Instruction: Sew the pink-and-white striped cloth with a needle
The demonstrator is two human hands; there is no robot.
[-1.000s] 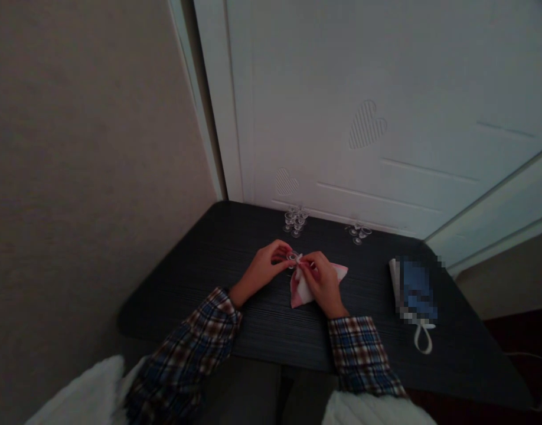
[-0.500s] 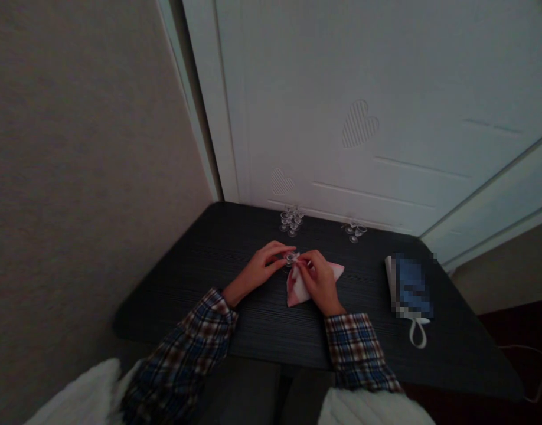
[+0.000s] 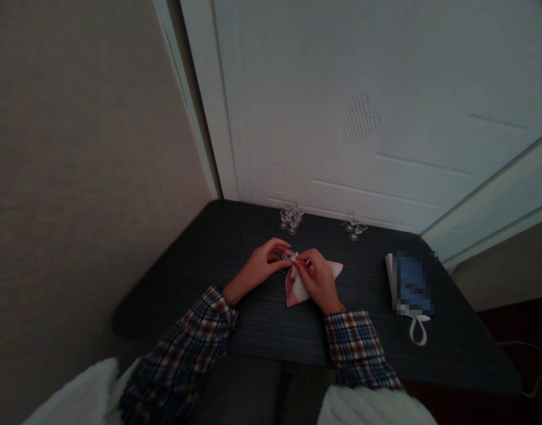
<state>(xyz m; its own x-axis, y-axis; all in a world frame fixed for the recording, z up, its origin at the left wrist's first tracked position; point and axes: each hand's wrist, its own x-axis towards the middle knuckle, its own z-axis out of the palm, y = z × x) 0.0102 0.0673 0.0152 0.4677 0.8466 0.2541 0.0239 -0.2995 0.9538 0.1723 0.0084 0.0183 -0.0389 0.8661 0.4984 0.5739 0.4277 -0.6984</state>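
Over the middle of the dark table, my left hand [image 3: 263, 263] has its fingers curled around a small clear stemmed glass [image 3: 290, 255]. Pinched between the thumb and fingers of my right hand [image 3: 317, 277] is a pink and white cloth [image 3: 298, 288], and its gathered tip touches the glass. The rest of the cloth hangs below and to the right of my right hand. My fingers partly hide the bowl and stem of the glass.
Several small stemmed glasses [image 3: 291, 218] stand clustered at the table's back edge, with a smaller group [image 3: 354, 228] to their right. A blurred blue item [image 3: 411, 283] with a white loop lies on the right. A white panel [image 3: 297, 118] rises behind the table [image 3: 178, 283].
The fingers of my left hand have shifted slightly around the glass. The cloth's tip has moved a little at the glass, still in my right hand.
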